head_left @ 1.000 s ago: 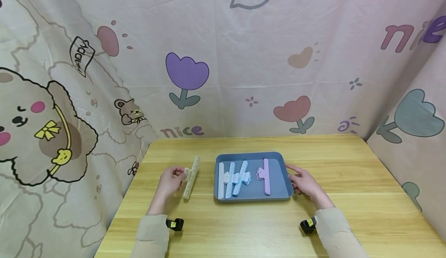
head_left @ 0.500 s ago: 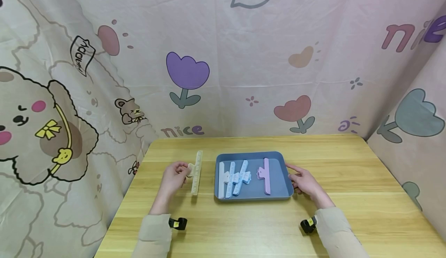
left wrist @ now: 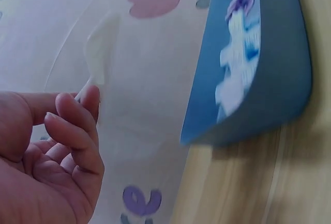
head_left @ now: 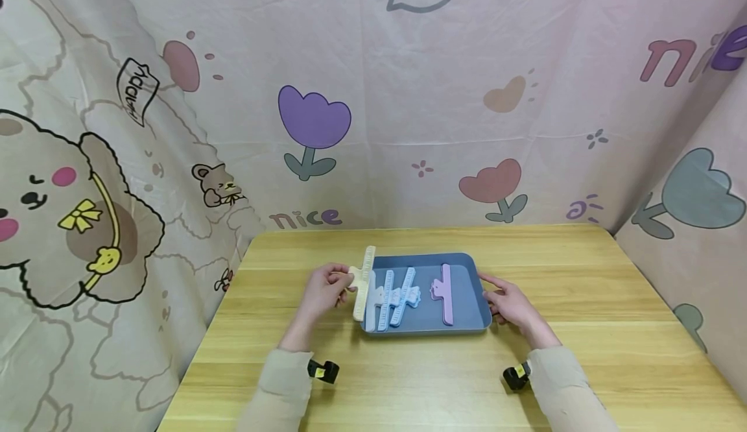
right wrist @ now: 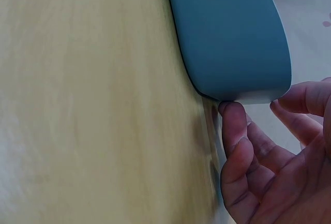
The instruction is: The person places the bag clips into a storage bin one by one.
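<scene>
My left hand (head_left: 327,287) pinches a cream plastic ruler clip (head_left: 363,292) by its handle, between thumb and fingers. The clip's long bar is held over the left rim of a blue-grey tray (head_left: 428,318). In the left wrist view the clip (left wrist: 95,53) stands out pale and blurred beyond the fingertips of the hand (left wrist: 62,157). At the tray's right end my right hand (head_left: 510,303) holds the wall. Its curled fingers touch the low outer side in the right wrist view, with another fingertip at the rim of the tray (right wrist: 232,38).
Inside the tray lie a white clip (head_left: 370,309), two light blue clips (head_left: 385,302) side by side, and a purple clip (head_left: 447,296) farther right. The tray rests on a wooden table (head_left: 432,380). A patterned curtain (head_left: 397,108) hangs behind the table and along both sides.
My left hand has carried the cream clip rightward, from the table left of the tray to over its left rim. The right hand and the tray have stayed in place.
</scene>
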The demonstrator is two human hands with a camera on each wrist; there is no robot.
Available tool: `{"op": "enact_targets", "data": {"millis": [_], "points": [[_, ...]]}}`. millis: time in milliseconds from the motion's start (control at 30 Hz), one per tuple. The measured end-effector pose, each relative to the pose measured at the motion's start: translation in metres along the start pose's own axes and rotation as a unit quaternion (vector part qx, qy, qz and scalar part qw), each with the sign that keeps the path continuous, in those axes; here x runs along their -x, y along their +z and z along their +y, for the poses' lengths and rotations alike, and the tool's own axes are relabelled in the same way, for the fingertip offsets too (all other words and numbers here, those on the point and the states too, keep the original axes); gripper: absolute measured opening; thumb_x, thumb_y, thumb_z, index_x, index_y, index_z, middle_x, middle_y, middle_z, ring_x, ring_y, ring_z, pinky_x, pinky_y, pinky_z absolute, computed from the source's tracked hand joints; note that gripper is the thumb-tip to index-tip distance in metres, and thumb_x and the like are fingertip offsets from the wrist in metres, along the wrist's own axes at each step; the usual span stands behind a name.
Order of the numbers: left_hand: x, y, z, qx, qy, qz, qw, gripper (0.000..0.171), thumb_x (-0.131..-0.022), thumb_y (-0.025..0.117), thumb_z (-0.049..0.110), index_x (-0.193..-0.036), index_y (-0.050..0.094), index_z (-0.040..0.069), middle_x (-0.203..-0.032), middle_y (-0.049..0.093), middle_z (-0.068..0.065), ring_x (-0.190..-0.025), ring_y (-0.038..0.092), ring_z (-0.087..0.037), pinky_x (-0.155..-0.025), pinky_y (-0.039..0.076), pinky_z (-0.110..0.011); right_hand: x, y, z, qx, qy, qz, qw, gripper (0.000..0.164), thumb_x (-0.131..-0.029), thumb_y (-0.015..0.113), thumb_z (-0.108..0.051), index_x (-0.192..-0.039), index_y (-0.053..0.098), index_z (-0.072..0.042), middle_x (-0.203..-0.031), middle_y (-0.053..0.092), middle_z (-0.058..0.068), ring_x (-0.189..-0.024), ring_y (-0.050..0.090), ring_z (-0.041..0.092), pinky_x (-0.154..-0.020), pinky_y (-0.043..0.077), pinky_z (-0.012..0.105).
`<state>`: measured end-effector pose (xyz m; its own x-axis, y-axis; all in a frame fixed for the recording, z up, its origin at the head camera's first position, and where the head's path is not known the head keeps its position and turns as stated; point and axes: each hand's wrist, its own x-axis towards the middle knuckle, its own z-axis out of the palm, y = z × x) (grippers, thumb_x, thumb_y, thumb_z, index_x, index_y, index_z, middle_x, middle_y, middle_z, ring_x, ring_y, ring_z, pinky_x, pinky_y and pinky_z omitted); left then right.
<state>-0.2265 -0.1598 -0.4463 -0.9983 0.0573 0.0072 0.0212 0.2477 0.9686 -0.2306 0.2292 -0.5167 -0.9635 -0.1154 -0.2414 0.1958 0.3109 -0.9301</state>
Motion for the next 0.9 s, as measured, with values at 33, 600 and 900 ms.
{"op": "enact_targets", "data": {"millis": [33,600,900], "points": [[-0.001,0.004,0.002,0.0,-0.003,-0.005,1.0,0.024,-0.087,0.058,0.008,-0.107,0.053,-0.003,-0.074,0.064,-0.019,-0.046,0.049,-0.017,-0.038,0.036,-0.021,0.0,0.0,0.0,0.0,0.001,0.001,1.0,0.048,-0.093,0.044,-0.009,-0.14,0.036,-0.015,-0.066,0.049,0.009,-0.052,0.043,0.017,-0.043,0.036,0.028],[-0.015,0.052,0.008,0.019,-0.046,-0.095,0.9942,0.027,-0.088,0.058,0.014,-0.111,0.051,0.003,-0.078,0.067,-0.014,-0.05,0.05,-0.013,-0.042,0.037,-0.022,-0.001,-0.002,0.004,-0.017,-0.023,-0.009,1.0,0.048,-0.093,0.048,-0.009,-0.139,0.038,-0.015,-0.077,0.057,0.015,-0.055,0.047,0.019,-0.044,0.038,0.028],[-0.014,0.066,0.007,0.041,-0.049,-0.099,0.993,0.029,-0.088,0.058,0.014,-0.113,0.051,0.002,-0.081,0.067,-0.017,-0.051,0.05,-0.012,-0.043,0.037,-0.021,0.007,-0.005,0.002,0.007,-0.042,-0.01,0.999,0.047,-0.091,0.051,-0.007,-0.137,0.041,-0.011,-0.092,0.058,0.021,-0.061,0.052,0.023,-0.046,0.043,0.032]]}}
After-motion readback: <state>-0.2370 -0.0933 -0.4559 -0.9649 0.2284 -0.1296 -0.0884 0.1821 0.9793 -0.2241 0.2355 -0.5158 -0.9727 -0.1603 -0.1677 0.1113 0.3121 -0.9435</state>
